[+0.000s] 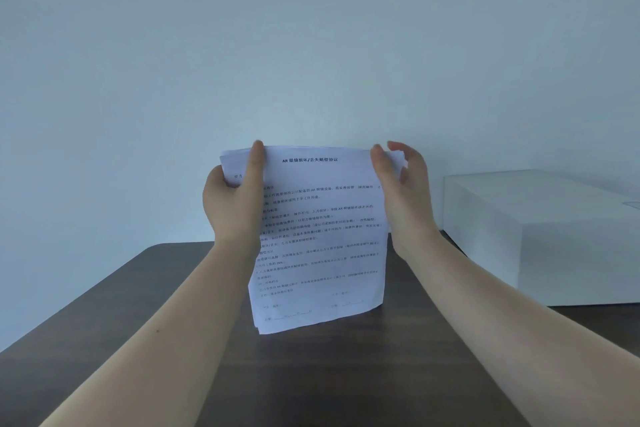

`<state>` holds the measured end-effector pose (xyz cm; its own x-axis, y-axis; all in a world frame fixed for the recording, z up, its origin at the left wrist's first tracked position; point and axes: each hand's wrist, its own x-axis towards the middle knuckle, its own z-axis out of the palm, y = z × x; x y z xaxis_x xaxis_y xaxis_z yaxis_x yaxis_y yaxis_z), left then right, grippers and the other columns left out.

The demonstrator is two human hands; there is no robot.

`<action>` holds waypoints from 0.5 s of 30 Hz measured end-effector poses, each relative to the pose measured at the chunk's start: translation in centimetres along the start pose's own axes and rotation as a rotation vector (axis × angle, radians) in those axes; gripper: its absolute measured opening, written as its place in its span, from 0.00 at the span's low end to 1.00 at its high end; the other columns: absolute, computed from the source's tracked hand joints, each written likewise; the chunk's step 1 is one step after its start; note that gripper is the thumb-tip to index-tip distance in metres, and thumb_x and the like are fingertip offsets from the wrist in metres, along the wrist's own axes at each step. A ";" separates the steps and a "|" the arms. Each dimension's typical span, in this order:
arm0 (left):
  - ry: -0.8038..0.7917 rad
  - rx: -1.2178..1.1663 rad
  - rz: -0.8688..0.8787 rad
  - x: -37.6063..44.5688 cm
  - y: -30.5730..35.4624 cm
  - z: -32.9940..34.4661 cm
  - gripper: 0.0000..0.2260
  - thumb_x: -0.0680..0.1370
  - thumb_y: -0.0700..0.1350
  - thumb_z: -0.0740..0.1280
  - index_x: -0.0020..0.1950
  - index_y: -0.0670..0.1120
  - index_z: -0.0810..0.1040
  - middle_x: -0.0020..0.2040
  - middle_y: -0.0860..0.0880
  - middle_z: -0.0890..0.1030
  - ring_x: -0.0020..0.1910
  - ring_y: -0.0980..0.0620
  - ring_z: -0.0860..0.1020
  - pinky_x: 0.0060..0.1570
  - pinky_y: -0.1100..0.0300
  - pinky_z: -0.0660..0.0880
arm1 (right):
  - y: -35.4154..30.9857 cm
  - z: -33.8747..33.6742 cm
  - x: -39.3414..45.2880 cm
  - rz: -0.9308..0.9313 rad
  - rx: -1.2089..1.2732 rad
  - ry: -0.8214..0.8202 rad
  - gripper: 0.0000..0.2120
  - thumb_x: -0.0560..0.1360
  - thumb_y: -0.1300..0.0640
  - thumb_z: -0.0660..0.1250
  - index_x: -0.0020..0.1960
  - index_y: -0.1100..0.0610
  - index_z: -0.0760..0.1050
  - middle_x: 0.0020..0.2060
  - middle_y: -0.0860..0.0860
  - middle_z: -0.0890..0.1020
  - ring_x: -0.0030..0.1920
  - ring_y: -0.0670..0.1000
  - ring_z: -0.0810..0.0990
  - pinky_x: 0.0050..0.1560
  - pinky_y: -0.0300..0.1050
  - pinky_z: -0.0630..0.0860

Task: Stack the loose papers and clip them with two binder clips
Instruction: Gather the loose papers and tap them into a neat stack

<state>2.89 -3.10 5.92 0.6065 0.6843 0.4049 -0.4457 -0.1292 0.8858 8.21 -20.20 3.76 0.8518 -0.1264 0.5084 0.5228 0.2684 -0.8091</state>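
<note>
My two bare forearms reach in over the near edge of the dark wood table (311, 374). My left hand (232, 198) grips the upper left corner of the stack of papers (322, 236), thumb across the front; my right hand (401, 191) pinches the upper right corner. The sheets hang upright above the table's middle. A white box (540, 232) sits at the far right edge, against a pale wall (311, 45).

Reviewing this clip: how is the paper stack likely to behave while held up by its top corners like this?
Probably floppy: the paper stack hangs upright from the left hand and right hand, its top edge bowed. Sheets likely slip apart easily; edges at the upper left corner look fanned. It seems light, since the fingers pinch it at the corners.
</note>
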 end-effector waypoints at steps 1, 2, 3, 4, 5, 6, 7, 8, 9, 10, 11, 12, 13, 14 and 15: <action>-0.013 -0.012 -0.013 0.0 -0.1 0.0 0.20 0.72 0.60 0.69 0.34 0.49 0.64 0.33 0.54 0.65 0.32 0.53 0.65 0.34 0.61 0.62 | -0.1 0.1 0.0 -0.012 -0.006 0.014 0.20 0.71 0.40 0.69 0.59 0.46 0.72 0.52 0.44 0.77 0.53 0.44 0.78 0.52 0.40 0.74; -0.029 -0.025 -0.019 0.0 -0.2 0.0 0.20 0.72 0.61 0.68 0.33 0.49 0.63 0.32 0.54 0.65 0.32 0.53 0.64 0.33 0.60 0.61 | -0.3 0.3 -0.1 -0.023 -0.026 0.025 0.19 0.71 0.40 0.68 0.58 0.48 0.73 0.51 0.45 0.79 0.52 0.44 0.79 0.50 0.40 0.74; -0.044 -0.036 -0.022 -0.2 -0.1 0.1 0.22 0.73 0.62 0.67 0.33 0.50 0.61 0.32 0.54 0.63 0.32 0.53 0.62 0.33 0.60 0.60 | -0.4 0.5 -0.2 -0.037 -0.046 0.035 0.18 0.72 0.40 0.68 0.54 0.51 0.74 0.49 0.45 0.80 0.49 0.44 0.80 0.47 0.39 0.74; -0.050 -0.048 -0.023 -0.4 0.1 0.2 0.24 0.73 0.64 0.65 0.32 0.50 0.58 0.31 0.54 0.60 0.31 0.52 0.60 0.32 0.59 0.57 | -0.6 0.7 -0.2 -0.047 -0.056 0.053 0.16 0.72 0.40 0.67 0.49 0.52 0.74 0.44 0.44 0.79 0.45 0.43 0.79 0.44 0.38 0.73; -0.044 -0.061 -0.019 -0.6 0.4 0.4 0.25 0.73 0.66 0.63 0.33 0.50 0.55 0.31 0.54 0.57 0.31 0.52 0.57 0.32 0.58 0.54 | -0.7 0.8 -0.2 -0.052 -0.051 0.082 0.15 0.73 0.40 0.65 0.43 0.52 0.72 0.38 0.43 0.76 0.39 0.43 0.76 0.40 0.37 0.70; -0.025 -0.076 -0.014 -0.7 0.6 0.5 0.26 0.73 0.66 0.63 0.33 0.50 0.53 0.32 0.54 0.56 0.30 0.52 0.55 0.32 0.58 0.52 | -0.8 1.0 -0.1 -0.047 -0.039 0.115 0.16 0.74 0.39 0.64 0.39 0.51 0.68 0.34 0.42 0.72 0.35 0.43 0.72 0.37 0.37 0.68; -0.006 -0.089 -0.008 -0.7 0.9 0.7 0.26 0.73 0.66 0.63 0.33 0.50 0.52 0.32 0.54 0.55 0.30 0.52 0.55 0.32 0.57 0.52 | -0.9 1.2 -0.1 -0.033 -0.022 0.145 0.18 0.74 0.39 0.63 0.36 0.51 0.66 0.32 0.43 0.69 0.33 0.44 0.70 0.36 0.37 0.66; 0.011 -0.099 -0.010 -0.7 1.1 0.9 0.25 0.73 0.64 0.63 0.33 0.50 0.52 0.32 0.54 0.55 0.30 0.52 0.54 0.33 0.56 0.52 | -0.9 1.4 0.0 -0.015 -0.006 0.173 0.19 0.74 0.39 0.63 0.36 0.51 0.64 0.32 0.43 0.68 0.33 0.45 0.68 0.35 0.38 0.66; 0.027 -0.104 -0.016 -0.6 1.2 1.1 0.24 0.73 0.61 0.63 0.33 0.50 0.52 0.32 0.54 0.55 0.30 0.52 0.54 0.33 0.56 0.51 | -0.9 1.6 0.1 -0.001 -0.004 0.196 0.19 0.75 0.39 0.63 0.35 0.52 0.63 0.31 0.43 0.67 0.32 0.45 0.68 0.35 0.38 0.65; 0.039 -0.098 -0.024 -0.5 1.1 1.3 0.23 0.74 0.57 0.63 0.33 0.50 0.52 0.30 0.54 0.55 0.29 0.52 0.54 0.32 0.57 0.51 | -0.7 1.7 0.2 0.011 -0.017 0.224 0.20 0.75 0.40 0.62 0.34 0.52 0.62 0.30 0.44 0.66 0.31 0.45 0.67 0.34 0.38 0.65; 0.047 -0.085 -0.028 -0.3 1.0 1.4 0.21 0.74 0.53 0.63 0.33 0.49 0.52 0.29 0.54 0.55 0.28 0.52 0.54 0.31 0.58 0.52 | -0.4 1.7 0.4 0.021 -0.033 0.261 0.20 0.76 0.42 0.62 0.34 0.52 0.60 0.30 0.44 0.66 0.30 0.44 0.66 0.33 0.37 0.64; 0.049 -0.069 -0.020 -0.2 0.7 1.4 0.20 0.75 0.51 0.62 0.33 0.49 0.52 0.29 0.53 0.57 0.28 0.53 0.55 0.30 0.59 0.53 | 0.0 1.6 0.6 0.028 -0.047 0.297 0.20 0.77 0.44 0.62 0.33 0.52 0.59 0.30 0.46 0.66 0.29 0.44 0.66 0.32 0.36 0.65; 0.041 -0.048 0.000 0.0 0.4 1.4 0.20 0.76 0.50 0.62 0.33 0.48 0.53 0.30 0.50 0.60 0.28 0.52 0.56 0.29 0.60 0.55 | 0.3 1.3 0.8 0.027 -0.064 0.322 0.19 0.77 0.45 0.61 0.34 0.53 0.60 0.31 0.47 0.67 0.29 0.44 0.67 0.32 0.35 0.66; 0.028 -0.018 0.025 0.1 0.1 1.4 0.20 0.77 0.51 0.62 0.32 0.48 0.54 0.31 0.47 0.61 0.29 0.52 0.58 0.28 0.61 0.57 | 0.6 1.2 1.0 0.014 -0.101 0.335 0.18 0.78 0.47 0.60 0.35 0.54 0.61 0.33 0.49 0.69 0.31 0.45 0.68 0.33 0.35 0.66; 0.016 0.013 0.048 0.0 -0.2 1.4 0.22 0.78 0.53 0.62 0.31 0.47 0.55 0.31 0.45 0.61 0.29 0.51 0.59 0.27 0.62 0.58 | 1.0 1.0 1.1 -0.012 -0.163 0.338 0.17 0.79 0.48 0.59 0.35 0.55 0.62 0.33 0.49 0.69 0.32 0.46 0.68 0.33 0.34 0.67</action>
<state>3.88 -4.05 6.02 0.5738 0.6886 0.4434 -0.4656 -0.1712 0.8683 9.66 -19.11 3.80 0.7944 -0.4443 0.4142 0.5083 0.1128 -0.8538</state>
